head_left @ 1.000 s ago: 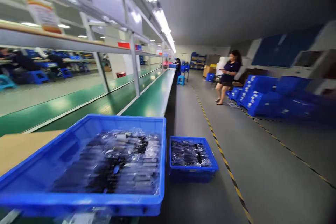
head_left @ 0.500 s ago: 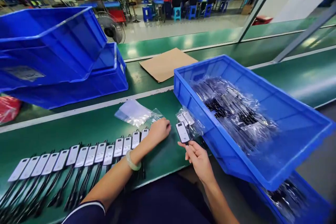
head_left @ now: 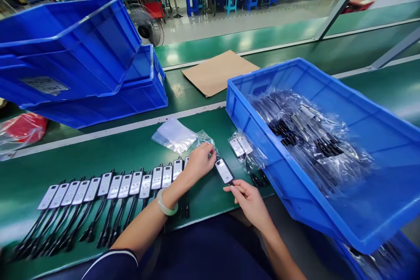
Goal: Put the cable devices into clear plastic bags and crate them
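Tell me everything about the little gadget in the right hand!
The gadget is a flat rounded rectangle, pale on its face and black around the edge, like hard plastic. It has a small dark window near the top and tiny dark marks near the bottom. It slants over the green surface, its bottom end pinched by the right hand. The left hand is by its top; touching or not, I can't tell.

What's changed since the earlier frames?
The device in the right hand has moved left, away from the bagged pair, up close to the left hand. No new grip or release is clear. Unchanged: the device row, the cardboard, the filled blue bin.
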The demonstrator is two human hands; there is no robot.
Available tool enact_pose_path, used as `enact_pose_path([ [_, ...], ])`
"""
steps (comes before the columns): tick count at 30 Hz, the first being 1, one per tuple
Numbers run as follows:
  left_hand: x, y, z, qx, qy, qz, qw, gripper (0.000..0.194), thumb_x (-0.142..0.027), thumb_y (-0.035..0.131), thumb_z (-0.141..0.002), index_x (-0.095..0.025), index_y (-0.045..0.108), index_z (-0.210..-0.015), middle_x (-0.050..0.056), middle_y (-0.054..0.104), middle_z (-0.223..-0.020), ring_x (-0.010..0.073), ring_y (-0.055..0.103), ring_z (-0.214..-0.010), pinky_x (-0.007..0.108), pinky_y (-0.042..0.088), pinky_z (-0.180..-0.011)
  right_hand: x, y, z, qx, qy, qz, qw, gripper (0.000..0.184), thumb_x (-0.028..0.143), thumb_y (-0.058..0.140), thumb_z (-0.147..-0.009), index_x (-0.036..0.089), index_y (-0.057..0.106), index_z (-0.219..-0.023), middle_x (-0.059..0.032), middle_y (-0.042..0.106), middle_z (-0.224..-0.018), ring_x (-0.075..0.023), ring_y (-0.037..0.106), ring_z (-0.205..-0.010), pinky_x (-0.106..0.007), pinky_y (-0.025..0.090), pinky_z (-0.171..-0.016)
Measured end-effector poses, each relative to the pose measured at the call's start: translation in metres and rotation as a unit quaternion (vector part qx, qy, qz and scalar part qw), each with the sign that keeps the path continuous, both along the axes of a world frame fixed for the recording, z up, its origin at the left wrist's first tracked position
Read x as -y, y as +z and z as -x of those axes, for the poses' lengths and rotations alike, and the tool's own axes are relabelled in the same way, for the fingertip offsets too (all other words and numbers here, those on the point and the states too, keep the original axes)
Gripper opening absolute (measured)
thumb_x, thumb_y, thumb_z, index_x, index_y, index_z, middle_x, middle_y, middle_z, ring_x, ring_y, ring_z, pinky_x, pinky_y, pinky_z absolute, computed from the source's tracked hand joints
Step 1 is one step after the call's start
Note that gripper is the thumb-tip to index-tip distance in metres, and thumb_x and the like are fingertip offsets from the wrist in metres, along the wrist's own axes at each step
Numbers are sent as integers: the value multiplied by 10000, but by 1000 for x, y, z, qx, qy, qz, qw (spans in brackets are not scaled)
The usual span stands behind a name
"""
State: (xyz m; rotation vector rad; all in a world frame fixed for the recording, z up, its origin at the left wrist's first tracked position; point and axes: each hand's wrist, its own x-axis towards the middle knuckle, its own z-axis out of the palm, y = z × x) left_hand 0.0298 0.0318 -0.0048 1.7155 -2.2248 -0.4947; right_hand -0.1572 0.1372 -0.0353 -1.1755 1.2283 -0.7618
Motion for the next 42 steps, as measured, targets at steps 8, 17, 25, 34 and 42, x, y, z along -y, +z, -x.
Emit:
enact_pose_path([
  [8, -17, 7, 3, 39, -54, 17, 998, 148, -221, 445, -900, -166, 520, -785, 27, 542, -849, 122, 505, -722, 245, 365, -637, 10, -4, -7, -64, -15, 28, 997, 329, 440, 472, -922, 143, 614, -921, -81, 691, -877, -98, 515, -585, -212, 403, -545],
  [17, -39, 4, 15, 35, -146, 65, 987, 208, -223, 397, -934, -144, 501, -772, 62, 509, -927, 163, 472, -850, 287, 425, -750, 19, -5, -11, -110, 12, 49, 993, 333, 461, 474, -901, 168, 564, -772, -6, 571, -640, -107, 502, -544, -209, 385, -523],
  [25, -55, 2, 21, 2, -169, 50, 984, 198, -222, 391, -928, -139, 514, -798, 61, 499, -906, 159, 456, -831, 286, 424, -741, 26, -19, -17, -197, -62, 112, 972, 432, 285, 469, -836, 158, 446, -1248, -132, 582, -1186, -138, 589, -709, -288, 476, -692],
  [34, -72, 12, 25, -68, -223, 9, 972, 185, -219, 413, -915, -139, 540, -806, 60, 520, -912, 147, 466, -849, 267, 433, -782, 36, -14, -14, -224, 41, 180, 957, 431, 129, 414, -817, 170, 482, -1241, -57, 700, -964, -145, 657, -708, -227, 496, -615],
  [42, -21, 24, -44, -69, -194, -33, 978, 461, -363, 538, -902, -173, 455, -1314, 111, 473, -1270, 230, 425, -1168, 377, 381, -1013, 37, -14, -2, -317, 132, 314, 885, 332, 210, 395, -964, 203, 559, -1253, -58, 649, -1164, -223, 621, -1014, -338, 466, -860],
])
